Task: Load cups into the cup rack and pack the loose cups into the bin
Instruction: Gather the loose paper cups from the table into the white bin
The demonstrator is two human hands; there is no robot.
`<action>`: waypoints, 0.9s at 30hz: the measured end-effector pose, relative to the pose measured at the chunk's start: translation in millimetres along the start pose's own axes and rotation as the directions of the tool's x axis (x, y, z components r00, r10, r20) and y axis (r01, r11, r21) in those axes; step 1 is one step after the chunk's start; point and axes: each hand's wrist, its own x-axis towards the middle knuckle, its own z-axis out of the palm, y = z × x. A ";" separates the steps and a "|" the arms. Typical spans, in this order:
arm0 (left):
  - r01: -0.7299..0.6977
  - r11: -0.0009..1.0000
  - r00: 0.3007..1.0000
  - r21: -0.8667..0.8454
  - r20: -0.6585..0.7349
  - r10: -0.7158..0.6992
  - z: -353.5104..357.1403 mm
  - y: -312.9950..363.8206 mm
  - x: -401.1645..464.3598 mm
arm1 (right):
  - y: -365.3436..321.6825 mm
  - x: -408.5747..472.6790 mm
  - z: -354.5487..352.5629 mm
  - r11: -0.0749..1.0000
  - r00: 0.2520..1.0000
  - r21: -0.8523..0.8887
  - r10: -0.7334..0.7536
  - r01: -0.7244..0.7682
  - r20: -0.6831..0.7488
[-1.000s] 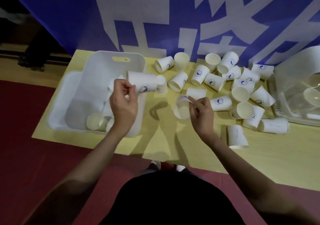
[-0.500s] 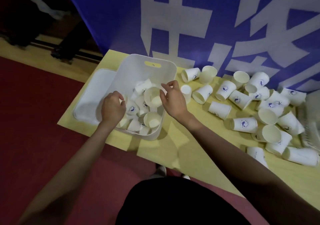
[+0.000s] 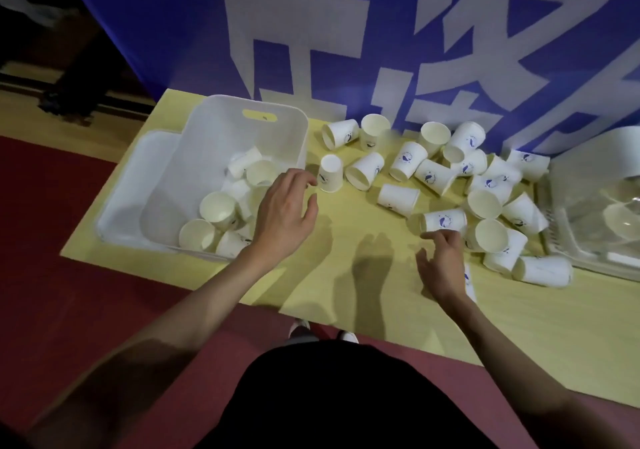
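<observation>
Where they lie, cups (image 3: pixel 401 161) look white.

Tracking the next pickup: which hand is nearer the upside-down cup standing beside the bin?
Left. The left hand has fingertips just beside the upside-down cup; the right hand is well off, toward the pile.

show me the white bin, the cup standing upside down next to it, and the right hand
white bin (image 3: pixel 221 126): head view, bare inner far wall below the handle slot.
upside-down cup (image 3: pixel 330 175): head view, side wall of the cup.
right hand (image 3: pixel 443 261): head view, back of the hand.
</observation>
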 end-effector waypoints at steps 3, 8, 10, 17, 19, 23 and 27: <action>-0.078 0.995 0.977 -0.059 0.196 0.088 39.1 26.9 7.6 | 38.5 -9.2 -14.9 0.980 0.991 -0.152 0.130 -0.127 0.008; -0.123 0.990 0.838 -0.066 0.527 0.139 112.2 69.7 19.7 | 81.0 -21.5 -17.4 0.923 0.936 -0.271 0.320 -0.272 0.150; -0.166 0.985 0.780 -0.044 0.606 0.159 140.5 84.2 25.7 | 90.2 -24.5 -16.5 0.921 0.918 -0.245 0.351 -0.304 0.183; -0.260 0.952 0.663 0.162 0.746 0.054 221.5 119.4 35.9 | 120.2 -36.0 -27.0 0.926 0.902 -0.038 0.374 -0.375 0.213; -0.294 0.934 0.660 0.202 0.749 0.046 242.5 125.1 37.2 | 127.2 -42.2 -33.2 0.927 0.918 0.052 0.357 -0.371 0.172; -0.322 0.901 0.672 0.291 0.740 0.001 271.3 127.9 39.5 | 135.8 -51.9 -40.1 0.929 0.943 0.169 0.317 -0.330 0.100; -0.316 0.887 0.703 0.337 0.711 -0.020 288.7 122.7 39.1 | 139.0 -52.4 -41.2 0.920 0.945 0.215 0.318 -0.328 0.080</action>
